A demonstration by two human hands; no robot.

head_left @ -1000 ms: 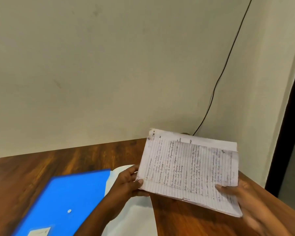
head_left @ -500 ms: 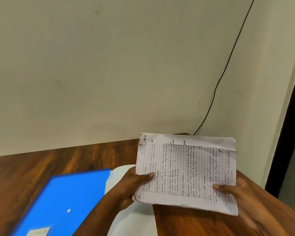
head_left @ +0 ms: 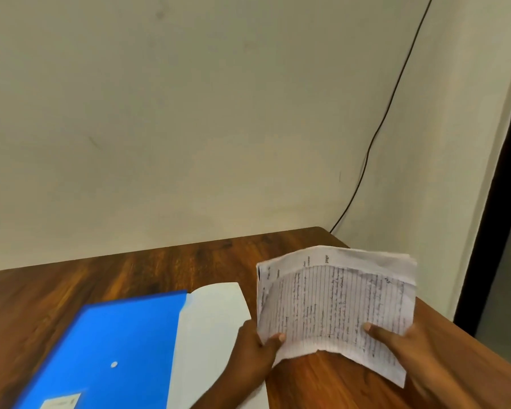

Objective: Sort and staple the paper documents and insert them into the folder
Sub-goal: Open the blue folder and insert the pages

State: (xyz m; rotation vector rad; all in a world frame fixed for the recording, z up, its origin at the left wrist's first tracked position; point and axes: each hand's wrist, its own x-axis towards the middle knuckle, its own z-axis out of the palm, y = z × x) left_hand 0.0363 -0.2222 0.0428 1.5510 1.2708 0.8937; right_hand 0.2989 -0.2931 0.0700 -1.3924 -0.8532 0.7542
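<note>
A stack of lined, handwritten paper sheets (head_left: 334,305) is held above the right part of the wooden table (head_left: 130,276). My left hand (head_left: 254,346) pinches its lower left corner, thumb on top. At the lower right edge, my right hand (head_left: 401,346) grips the stack, thumb pressed on the page. The stack bows, its middle bulging up. A blue folder (head_left: 115,343) with a white snap button lies on the table at the lower left, its white flap (head_left: 213,326) opened out to the right.
The table stands against a beige wall. A thin black cable (head_left: 375,137) runs down the wall to the table's back right corner. A dark door frame (head_left: 490,216) stands at the right. A small label sits on the folder's near edge.
The paper stack has come down lower and closer to the table and now bends between both hands. My hands have shifted down along with it.
</note>
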